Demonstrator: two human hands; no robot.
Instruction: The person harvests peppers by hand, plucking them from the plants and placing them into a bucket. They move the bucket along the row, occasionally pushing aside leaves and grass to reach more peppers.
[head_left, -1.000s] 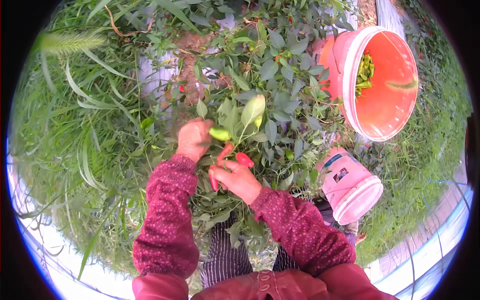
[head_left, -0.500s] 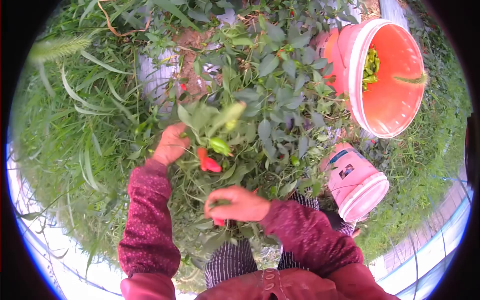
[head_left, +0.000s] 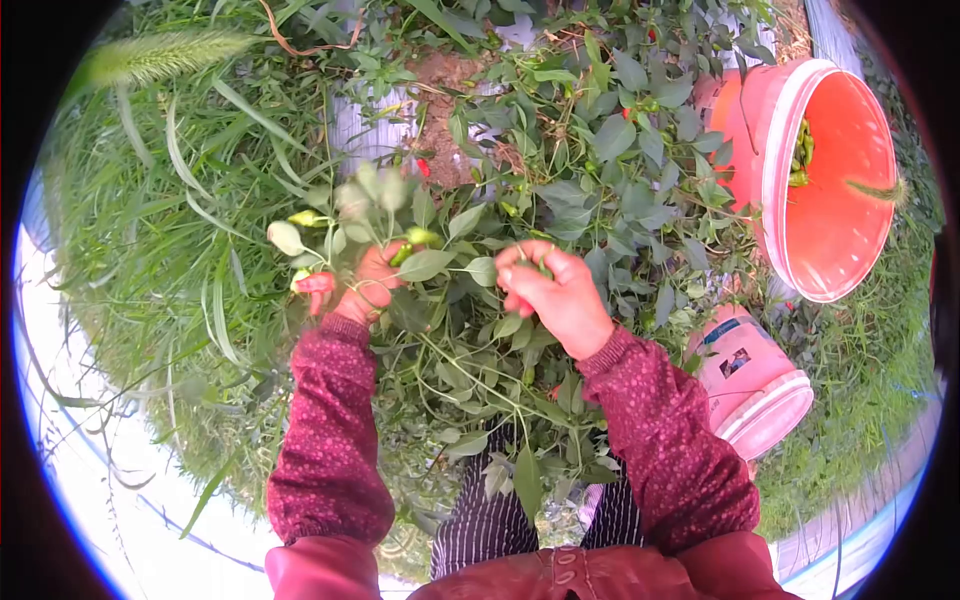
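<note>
My left hand [head_left: 368, 285] is closed around a leafy branch of a pepper plant [head_left: 425, 265]. A red pepper [head_left: 313, 283] hangs just left of that hand, and a green pepper [head_left: 402, 253] sits by its fingertips. Farther up the same foliage is a yellow-green pepper [head_left: 305, 217]. To the right, above the leaves, my right hand [head_left: 560, 295] has its fingers curled in. Red skin of a pepper [head_left: 514, 302] shows under its fingers, with a bit of green between them; most of what it holds is hidden.
A large pink bucket [head_left: 778, 180] lies tilted at the upper right with several green peppers [head_left: 802, 155] inside. Below it is a smaller pink bucket [head_left: 750, 380]. Tall grass [head_left: 170, 270] grows on the left, and a strip of plastic sheeting [head_left: 365, 130] shows between the plants.
My right hand has moved up and to the right, away from the plant's lower part. The branch at my left hand has swung left, taking its red pepper along. The view has shifted slightly.
</note>
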